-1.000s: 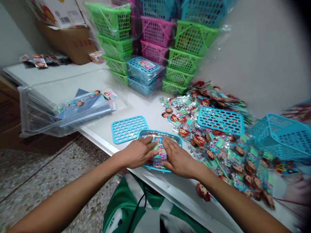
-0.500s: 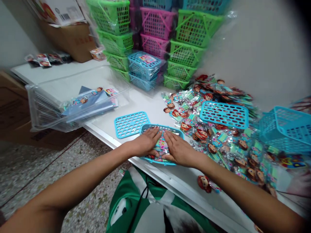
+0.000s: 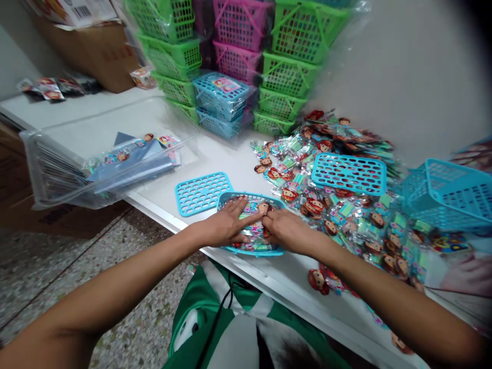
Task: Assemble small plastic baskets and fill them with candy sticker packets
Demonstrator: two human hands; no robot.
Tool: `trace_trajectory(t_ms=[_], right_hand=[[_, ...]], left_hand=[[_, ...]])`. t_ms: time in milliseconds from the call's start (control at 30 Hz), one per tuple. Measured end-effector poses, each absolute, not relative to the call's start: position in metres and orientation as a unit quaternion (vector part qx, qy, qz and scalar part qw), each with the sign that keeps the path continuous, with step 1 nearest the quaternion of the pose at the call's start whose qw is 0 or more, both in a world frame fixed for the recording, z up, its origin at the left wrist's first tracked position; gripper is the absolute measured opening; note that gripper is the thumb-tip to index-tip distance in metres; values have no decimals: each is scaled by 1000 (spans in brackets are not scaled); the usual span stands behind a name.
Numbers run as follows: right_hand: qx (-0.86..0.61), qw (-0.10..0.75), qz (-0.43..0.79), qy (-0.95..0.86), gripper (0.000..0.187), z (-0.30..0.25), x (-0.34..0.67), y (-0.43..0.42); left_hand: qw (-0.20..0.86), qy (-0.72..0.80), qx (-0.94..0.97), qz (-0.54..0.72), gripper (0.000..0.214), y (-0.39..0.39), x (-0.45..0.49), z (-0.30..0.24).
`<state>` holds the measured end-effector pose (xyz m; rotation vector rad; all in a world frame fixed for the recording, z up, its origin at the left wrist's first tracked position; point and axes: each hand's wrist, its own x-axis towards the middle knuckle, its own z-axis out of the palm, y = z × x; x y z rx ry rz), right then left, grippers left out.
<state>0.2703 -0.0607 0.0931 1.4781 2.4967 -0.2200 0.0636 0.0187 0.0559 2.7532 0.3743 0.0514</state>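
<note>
The basket (image 3: 265,252), blue and upright, sits at the near edge of the white table (image 3: 232,160), directly under both hands, with packets (image 3: 255,232) filling it close to the rim. The left hand (image 3: 224,225) comes over its left side, palm down, fingers spread and nearly straight, lying on the packets without gripping any; its index finger reaches across the middle toward the other hand. The right hand (image 3: 289,230) comes over the right side, fingers bent, their tips at a packet with a doll's head (image 3: 264,207); whether they pinch it or only press on it cannot be told. The fingertips of the two hands are close together above the basket's middle, and packets show between them. A blue lid (image 3: 203,193) lies flat just beyond the left hand, beside the basket's far left corner. Beyond the right hand spreads a heap (image 3: 346,220) of similar packets, with a second lid (image 3: 349,174) on top and another basket (image 3: 457,197) at its far right. A few loose packets (image 3: 320,281) lie by the right forearm, near the table edge. Farther off stand green stacks (image 3: 286,77) of baskets.
</note>
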Motion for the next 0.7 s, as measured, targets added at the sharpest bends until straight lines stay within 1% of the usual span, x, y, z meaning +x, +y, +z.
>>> trace_trajectory(t_ms=[133, 200, 267, 333, 400, 433, 500, 600, 633, 700], right_hand=[[500, 112, -53, 857, 24, 93, 269, -62], [500, 94, -66, 858, 24, 100, 274, -66], [489, 65, -127, 861, 27, 110, 283, -67], [484, 22, -231, 844, 32, 120, 293, -64], [501, -23, -322, 803, 35, 126, 300, -58], [515, -35, -347, 783, 35, 126, 302, -54], [531, -12, -343, 775, 32, 123, 299, -46], [534, 103, -241, 804, 30, 112, 282, -38], [539, 137, -200, 807, 32, 109, 275, -38], [554, 180, -140, 801, 41, 106, 264, -38]], left_hand=[[191, 121, 974, 6, 78, 18, 62, 57], [185, 129, 974, 7, 76, 17, 63, 56], [181, 136, 974, 7, 70, 17, 64, 54], [180, 137, 974, 4, 68, 16, 65, 52], [177, 139, 974, 3, 67, 16, 65, 51], [175, 140, 975, 2, 66, 17, 65, 50], [172, 141, 975, -2, 65, 17, 64, 50], [175, 133, 976, -8, 69, 18, 63, 51], [177, 130, 975, -6, 72, 18, 63, 52], [185, 127, 975, -1, 82, 17, 63, 53]])
